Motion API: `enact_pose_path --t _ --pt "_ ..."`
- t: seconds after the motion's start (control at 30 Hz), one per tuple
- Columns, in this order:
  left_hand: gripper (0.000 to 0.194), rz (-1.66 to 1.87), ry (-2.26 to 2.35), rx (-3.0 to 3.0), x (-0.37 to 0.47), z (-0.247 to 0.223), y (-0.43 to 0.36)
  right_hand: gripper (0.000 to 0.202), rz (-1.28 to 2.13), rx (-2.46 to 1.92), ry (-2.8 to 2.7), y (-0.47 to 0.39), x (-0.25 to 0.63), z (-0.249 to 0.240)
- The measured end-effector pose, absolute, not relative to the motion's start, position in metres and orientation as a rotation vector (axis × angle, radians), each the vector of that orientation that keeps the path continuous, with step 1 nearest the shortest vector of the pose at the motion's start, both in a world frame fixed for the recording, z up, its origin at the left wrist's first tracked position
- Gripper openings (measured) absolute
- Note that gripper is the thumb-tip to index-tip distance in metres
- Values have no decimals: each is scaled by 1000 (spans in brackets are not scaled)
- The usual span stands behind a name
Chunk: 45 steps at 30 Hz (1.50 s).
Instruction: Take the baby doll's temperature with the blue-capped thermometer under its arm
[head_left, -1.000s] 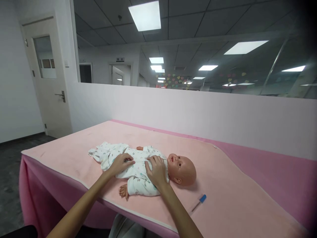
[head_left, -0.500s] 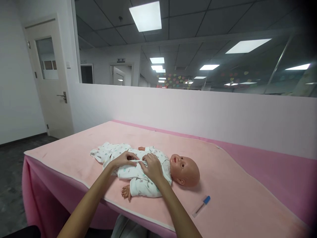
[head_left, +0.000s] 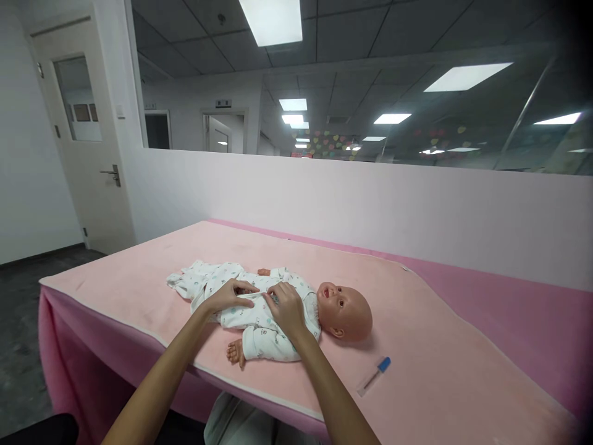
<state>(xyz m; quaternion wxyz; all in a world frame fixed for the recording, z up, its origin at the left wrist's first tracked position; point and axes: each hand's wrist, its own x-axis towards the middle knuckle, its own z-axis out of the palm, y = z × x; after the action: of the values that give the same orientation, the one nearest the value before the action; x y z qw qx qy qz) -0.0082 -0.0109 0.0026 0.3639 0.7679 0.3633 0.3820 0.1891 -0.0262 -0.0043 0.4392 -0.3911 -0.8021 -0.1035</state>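
A baby doll (head_left: 345, 312) lies on its back on the pink-covered table, its head to the right. It wears white printed baby clothes (head_left: 271, 343) with long sleeves and legs. Over the doll's belly, my left hand (head_left: 229, 294) is closed on the front edge of the garment, thumb and fingers curled. My right hand (head_left: 286, 307) pinches the same edge a little nearer the chest. A short raised fold of cloth runs between the two hands. Fingertips partly hide what they grip, so any fastener there cannot be made out.
A digital thermometer (head_left: 374, 376) in a clear case with a blue cap lies right of the doll. The pink cover (head_left: 440, 371) drapes over the table's near edge. Behind stands a white wall (head_left: 370, 210) with a window; a door (head_left: 86, 136) is at the left.
The view has tilted down slightly, so everything sits a little higher. Both hands stay on the garment's front; the right fingers have shifted slightly along the edge.
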Motion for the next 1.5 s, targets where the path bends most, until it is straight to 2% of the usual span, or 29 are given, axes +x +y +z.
enact_pose_path --t 0.53,1.37,1.5 --pt "25 1017 943 1996 -4 4 -17 14 -230 -982 -1996 -25 188 -5" --pt "30 1021 931 1970 -7 -2 -7 17 -279 -950 -1981 -23 188 -6" --pt "26 1003 922 1979 -7 3 -12 16 -296 -961 -1975 -23 188 -6"
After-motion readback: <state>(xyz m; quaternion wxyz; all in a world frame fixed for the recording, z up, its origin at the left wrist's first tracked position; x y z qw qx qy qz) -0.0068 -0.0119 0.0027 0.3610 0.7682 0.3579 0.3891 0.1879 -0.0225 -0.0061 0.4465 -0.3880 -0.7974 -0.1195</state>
